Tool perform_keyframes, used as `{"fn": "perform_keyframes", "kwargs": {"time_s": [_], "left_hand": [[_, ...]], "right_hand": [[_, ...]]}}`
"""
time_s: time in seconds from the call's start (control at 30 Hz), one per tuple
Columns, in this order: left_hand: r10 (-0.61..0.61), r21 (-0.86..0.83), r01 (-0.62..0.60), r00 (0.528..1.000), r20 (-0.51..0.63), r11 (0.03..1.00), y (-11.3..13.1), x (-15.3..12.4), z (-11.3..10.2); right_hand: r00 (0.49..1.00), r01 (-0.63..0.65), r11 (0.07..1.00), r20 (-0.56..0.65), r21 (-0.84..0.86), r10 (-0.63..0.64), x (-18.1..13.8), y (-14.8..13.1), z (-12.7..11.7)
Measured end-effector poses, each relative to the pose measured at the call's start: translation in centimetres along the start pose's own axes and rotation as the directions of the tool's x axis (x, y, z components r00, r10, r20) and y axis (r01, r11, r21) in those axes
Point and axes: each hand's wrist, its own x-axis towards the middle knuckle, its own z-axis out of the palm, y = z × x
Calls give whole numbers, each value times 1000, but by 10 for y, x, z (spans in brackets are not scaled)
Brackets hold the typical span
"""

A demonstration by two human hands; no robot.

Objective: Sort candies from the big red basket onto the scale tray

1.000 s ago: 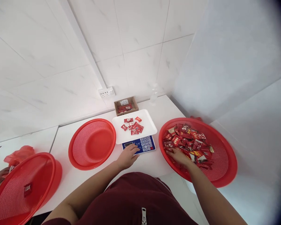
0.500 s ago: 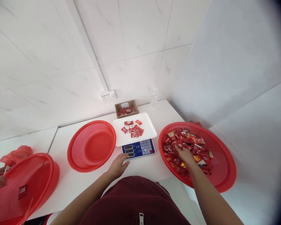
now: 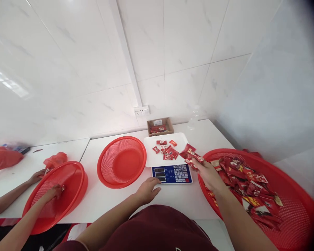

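Note:
My right hand (image 3: 208, 171) pinches several red wrapped candy packets (image 3: 188, 155), raised between the basket and the scale's tray. A large red basket (image 3: 298, 195) on the right holds a heap of red, gold and white candy packets (image 3: 251, 184). My left hand (image 3: 148, 190) rests with fingers stretched at the left front corner of the blue digital scale (image 3: 171, 174), beside its display, and holds nothing. On the scale's white tray (image 3: 152, 157) lie several small red packets (image 3: 170, 152).
An empty red basket (image 3: 121, 162) stands left of the scale. Behind the tray sit a cardboard box (image 3: 170, 124) of red packets and a clear bottle (image 3: 193, 120). At far left, a co-worker's hand (image 3: 54, 192) reaches into another red basket (image 3: 80, 181), near red plastic bags (image 3: 55, 160).
My right hand has risen out of the heap with packets and moved left toward the tray. My left hand stays by the scale. The view has turned left, showing more of the co-worker's arms.

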Motion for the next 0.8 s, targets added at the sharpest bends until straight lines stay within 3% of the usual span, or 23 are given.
{"fn": "perform_keyframes", "kwargs": {"time_s": [0.07,0.13,0.3,0.43,0.6,0.8], "left_hand": [[-9,-2,9,1000,-14,1000,-1,-2,-2],[-28,-13,28,999,-33,1000,-3,-5,-4],[-100,-46,96,992,-80,994,-14,-22,-4],[-94,-11,93,982,-162,996,-23,-30,0],[-8,170,55,965,-264,984,-28,-11,-7],[-136,257,199,960,-244,946,-41,22,-20]], "right_hand": [[995,-22,998,101,62,16,5,-4,18],[995,-4,1000,97,-10,5,6,-3,21],[993,49,924,-79,-378,-85,-9,28,-15],[987,37,869,-120,-493,-110,-30,70,-36],[998,-23,837,-67,-547,-16,-48,102,-32],[999,-11,810,-43,-587,-17,-48,108,-31]]}}
